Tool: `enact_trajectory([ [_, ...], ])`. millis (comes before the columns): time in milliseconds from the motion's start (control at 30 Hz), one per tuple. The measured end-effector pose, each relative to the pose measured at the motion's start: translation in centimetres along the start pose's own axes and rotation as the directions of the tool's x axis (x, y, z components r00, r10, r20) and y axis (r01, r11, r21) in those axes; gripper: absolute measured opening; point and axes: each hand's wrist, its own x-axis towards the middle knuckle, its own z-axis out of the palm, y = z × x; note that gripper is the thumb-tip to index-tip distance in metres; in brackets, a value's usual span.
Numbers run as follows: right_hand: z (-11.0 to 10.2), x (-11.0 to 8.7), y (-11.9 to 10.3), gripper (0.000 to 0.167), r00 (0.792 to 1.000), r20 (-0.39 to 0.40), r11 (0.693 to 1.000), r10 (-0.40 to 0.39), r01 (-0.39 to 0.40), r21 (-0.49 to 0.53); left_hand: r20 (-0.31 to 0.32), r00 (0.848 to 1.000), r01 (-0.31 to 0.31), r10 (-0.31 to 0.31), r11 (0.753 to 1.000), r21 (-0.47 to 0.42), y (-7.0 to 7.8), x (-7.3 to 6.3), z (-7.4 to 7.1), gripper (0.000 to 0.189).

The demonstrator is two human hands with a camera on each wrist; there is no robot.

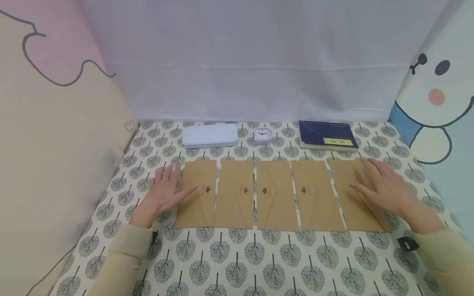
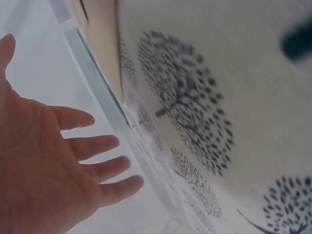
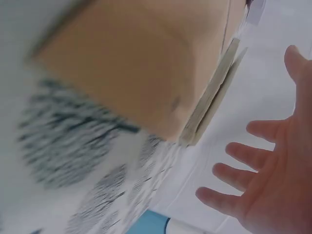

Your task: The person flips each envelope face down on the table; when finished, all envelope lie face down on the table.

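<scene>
Several brown paper envelopes lie side by side in a row across the table. My left hand (image 1: 163, 195) is spread beside the leftmost envelope (image 1: 190, 205), its thumb reaching over that envelope's edge. Over the rightmost envelope (image 1: 357, 213) my right hand (image 1: 386, 191) hovers with fingers apart. Small crown prints mark most of them, such as the middle envelope (image 1: 274, 209). In the left wrist view the left palm (image 2: 44, 165) holds nothing. The right palm (image 3: 278, 180) is likewise bare in the right wrist view, above the table.
Behind the row stand a pale blue tin case (image 1: 210, 135), a small lilac alarm clock (image 1: 262, 135) and a dark blue book (image 1: 327, 135). A tree-patterned cloth (image 1: 237, 263) covers the table. Cloth walls enclose it at the back and sides.
</scene>
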Motion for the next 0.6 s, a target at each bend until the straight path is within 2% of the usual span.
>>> enact_trajectory([
  [167,-0.4,1.8,-2.3,0.087,0.997,0.043,0.998,-0.057,0.057,0.011,0.014,1.000,0.000,0.001,0.996,-0.085,0.2,0.0,0.0,0.099],
  [433,0.0,4.9,-6.1,0.081,0.974,0.010,0.973,-0.225,0.225,-0.041,-0.029,0.999,-0.019,0.014,0.988,-0.154,0.6,-0.2,-0.2,0.101],
  [500,0.2,5.7,-7.1,0.077,0.973,0.028,0.971,-0.230,0.231,-0.059,-0.048,0.999,-0.030,0.022,0.986,-0.165,0.6,-0.2,-0.2,0.097],
  [600,0.6,7.0,-8.8,0.073,0.975,0.101,0.980,-0.196,0.199,-0.018,-0.087,0.996,-0.034,0.021,0.987,-0.155,0.7,0.0,-0.2,0.086],
])
